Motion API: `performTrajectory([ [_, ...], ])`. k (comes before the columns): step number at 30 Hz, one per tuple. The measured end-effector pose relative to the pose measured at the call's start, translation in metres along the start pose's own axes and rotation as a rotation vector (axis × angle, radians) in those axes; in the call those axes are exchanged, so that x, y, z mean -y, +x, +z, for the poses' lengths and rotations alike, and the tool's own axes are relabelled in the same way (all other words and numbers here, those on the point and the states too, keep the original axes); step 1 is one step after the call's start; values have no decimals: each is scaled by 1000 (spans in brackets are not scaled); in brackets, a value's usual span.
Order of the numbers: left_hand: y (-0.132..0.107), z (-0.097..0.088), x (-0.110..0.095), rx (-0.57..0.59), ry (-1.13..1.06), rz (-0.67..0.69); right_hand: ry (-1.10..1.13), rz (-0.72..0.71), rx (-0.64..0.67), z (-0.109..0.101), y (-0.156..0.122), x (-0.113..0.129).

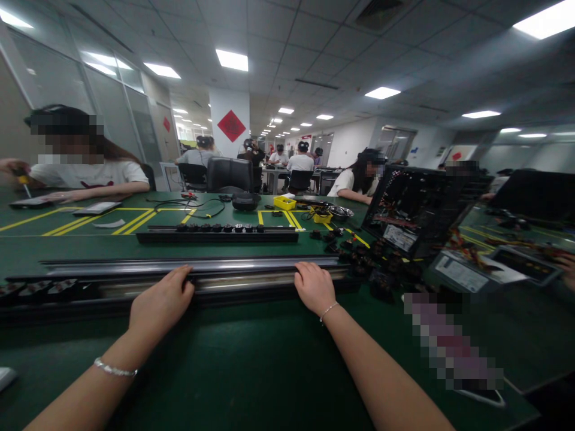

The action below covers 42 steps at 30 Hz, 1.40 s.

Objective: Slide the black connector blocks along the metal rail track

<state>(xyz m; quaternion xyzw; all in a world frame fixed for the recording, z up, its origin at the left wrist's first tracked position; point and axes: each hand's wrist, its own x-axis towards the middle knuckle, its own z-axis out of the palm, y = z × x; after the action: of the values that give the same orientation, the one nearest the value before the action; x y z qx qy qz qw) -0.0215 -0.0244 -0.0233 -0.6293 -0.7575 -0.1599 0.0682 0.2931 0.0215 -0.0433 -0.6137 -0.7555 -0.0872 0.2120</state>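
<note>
My left hand (pixel 162 299) is closed over a long black channel (pixel 245 281) with a pale inside, its thumb at the near edge and its fingertips hidden. Farther right along that channel, my right hand (pixel 315 288) grips it with bent fingers over the top. Toward the left end, several small black parts (pixel 60 287) with shiny tops sit in the channel. A second long channel (pixel 251 263), with a silvery inside, lies parallel just behind it. Farther back is a shorter black channel (pixel 218 237) with a row of small parts.
Small black parts (pixel 386 266) are heaped to the right. Beyond them stand an open computer case (pixel 404 203) and a metal power supply box (pixel 462 270). A yellow tray (pixel 284 202) and cables lie farther back. A co-worker (pixel 90 173) holds a screwdriver (pixel 23 179) at far left.
</note>
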Motion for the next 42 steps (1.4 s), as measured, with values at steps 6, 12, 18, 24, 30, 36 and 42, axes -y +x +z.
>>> performTrajectory([
  [6,2,3,10,2,-2,38,12,0,-1,-3,-2,1],
  [12,17,17,55,-5,44,175,25,16,-15,-4,-4,2],
  [18,17,22,68,176,44,254,37,8,-18,-3,-4,1],
  [24,14,17,62,203,31,276,40,20,-15,-3,-3,0],
  [30,12,17,59,197,71,281,11,40,-2,-4,-3,1],
  [36,9,24,51,133,109,279,11,37,-5,-4,-3,1],
  [42,8,21,47,119,108,257,23,47,-9,-4,-3,2],
])
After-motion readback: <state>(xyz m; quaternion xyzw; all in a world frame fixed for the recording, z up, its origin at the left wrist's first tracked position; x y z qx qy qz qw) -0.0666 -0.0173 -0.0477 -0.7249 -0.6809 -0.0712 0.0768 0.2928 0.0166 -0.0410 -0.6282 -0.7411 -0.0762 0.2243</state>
